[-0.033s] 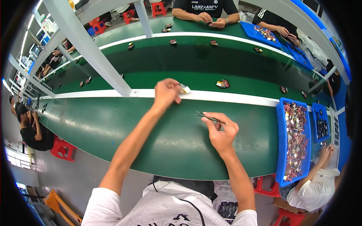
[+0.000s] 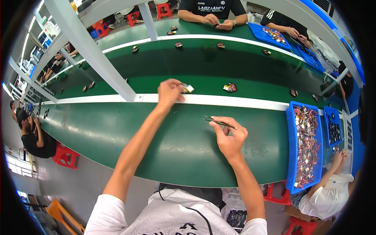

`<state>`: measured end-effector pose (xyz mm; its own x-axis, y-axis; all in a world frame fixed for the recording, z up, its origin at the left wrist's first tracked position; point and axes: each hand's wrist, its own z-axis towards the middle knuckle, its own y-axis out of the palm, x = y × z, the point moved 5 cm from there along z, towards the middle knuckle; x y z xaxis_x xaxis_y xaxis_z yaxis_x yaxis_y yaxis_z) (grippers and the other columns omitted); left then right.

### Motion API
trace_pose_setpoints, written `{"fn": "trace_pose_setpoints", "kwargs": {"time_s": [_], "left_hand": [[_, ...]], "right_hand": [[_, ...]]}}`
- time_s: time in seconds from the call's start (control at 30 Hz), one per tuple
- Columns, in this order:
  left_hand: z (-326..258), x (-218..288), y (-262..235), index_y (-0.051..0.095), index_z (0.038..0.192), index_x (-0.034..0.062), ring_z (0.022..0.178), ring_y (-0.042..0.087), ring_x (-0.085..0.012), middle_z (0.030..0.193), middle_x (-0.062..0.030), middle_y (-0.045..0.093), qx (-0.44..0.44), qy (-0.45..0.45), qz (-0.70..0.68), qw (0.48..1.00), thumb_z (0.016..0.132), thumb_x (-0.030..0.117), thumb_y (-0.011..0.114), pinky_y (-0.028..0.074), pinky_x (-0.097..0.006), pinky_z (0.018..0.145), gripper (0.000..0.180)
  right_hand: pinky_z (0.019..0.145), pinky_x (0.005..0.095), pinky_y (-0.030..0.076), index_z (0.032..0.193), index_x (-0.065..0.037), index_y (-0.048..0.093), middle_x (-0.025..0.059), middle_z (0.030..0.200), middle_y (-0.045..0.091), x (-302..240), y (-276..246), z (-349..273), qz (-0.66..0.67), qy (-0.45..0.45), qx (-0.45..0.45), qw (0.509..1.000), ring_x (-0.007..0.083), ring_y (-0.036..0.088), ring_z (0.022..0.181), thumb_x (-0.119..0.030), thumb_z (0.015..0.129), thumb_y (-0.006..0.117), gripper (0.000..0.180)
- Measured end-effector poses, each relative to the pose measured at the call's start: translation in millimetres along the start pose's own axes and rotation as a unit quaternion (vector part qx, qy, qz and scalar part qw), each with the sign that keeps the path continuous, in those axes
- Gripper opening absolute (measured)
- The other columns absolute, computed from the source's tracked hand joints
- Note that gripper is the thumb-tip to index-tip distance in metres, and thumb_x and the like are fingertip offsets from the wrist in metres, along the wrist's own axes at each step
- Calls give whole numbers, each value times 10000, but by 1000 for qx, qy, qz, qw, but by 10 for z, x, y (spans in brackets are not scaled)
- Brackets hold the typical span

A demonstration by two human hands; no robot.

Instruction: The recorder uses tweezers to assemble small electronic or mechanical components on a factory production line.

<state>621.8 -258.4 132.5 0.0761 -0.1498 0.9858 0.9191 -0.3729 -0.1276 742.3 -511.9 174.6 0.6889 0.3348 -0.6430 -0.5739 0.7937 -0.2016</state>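
Observation:
My left hand (image 2: pixel 169 94) reaches over the white rail at the belt's near edge. Its fingers are closed at the end of a small part with a white-and-yellow label (image 2: pixel 188 88), slightly blurred; fingers hide some of it. A pair of dark, thin tweezers (image 2: pixel 220 123) is pinched in my right hand (image 2: pixel 232 140), above the green tabletop (image 2: pixel 188 156). The tips point left, slightly apart, with nothing between them. To the right of my left hand, a similar dark and red part with a pale label (image 2: pixel 230 87) lies on the green belt (image 2: pixel 156 84).
A blue tray (image 2: pixel 290 156) heaped with small red and white parts stands at the right, beside a smaller blue tray (image 2: pixel 339 117) of black pieces. A grey post (image 2: pixel 92 51) rises at the left. Co-workers sit across the belt and at both sides.
My left hand has shifted slightly left and away from me, over the belt, carrying the labelled part. Parts on the belt have slid slightly left. My right hand and the tweezers are still.

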Motion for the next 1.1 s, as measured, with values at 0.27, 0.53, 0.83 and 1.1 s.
{"fn": "trace_pose_setpoints", "kwargs": {"time_s": [0.27, 0.53, 0.83, 1.1], "left_hand": [[360, 269, -166, 602, 1221, 10, 967, 679, -418, 1118, -208, 587, 241, 125, 409, 871, 904, 283, 729, 553, -484, 797, 437], [-177, 363, 1340, 748, 921, 7, 687, 658, -173, 774, -116, 712, -201, 237, 162, 937, 854, 64, 688, 517, -322, 659, 106], [-37, 284, 1344, 776, 954, 42, 776, 725, -319, 810, -165, 738, -70, 135, 291, 944, 874, 200, 722, 542, -407, 696, 186], [248, 54, 1242, 743, 802, 8, 775, 718, -362, 776, -181, 726, -59, 45, 203, 976, 867, 265, 762, 548, -443, 727, 266]], "right_hand": [[420, 232, 302, 885, -28, 761, 37, 794, 742, 24, -82, -4, -10, -4, 0, 1000, 47, 384, 424, -15, 764, 844, 148], [414, 251, 307, 874, -36, 748, 28, 715, 701, 6, -43, -21, -18, -29, -3, 999, 70, 376, 402, -34, 750, 854, 163], [415, 259, 337, 871, -43, 731, 32, 720, 714, 21, -36, -21, -27, -12, -8, 1000, 79, 401, 389, -51, 749, 853, 173], [411, 258, 341, 863, -46, 731, 40, 758, 730, -5, 5, -42, -22, -20, -28, 999, 81, 414, 387, -46, 749, 849, 164]]}}
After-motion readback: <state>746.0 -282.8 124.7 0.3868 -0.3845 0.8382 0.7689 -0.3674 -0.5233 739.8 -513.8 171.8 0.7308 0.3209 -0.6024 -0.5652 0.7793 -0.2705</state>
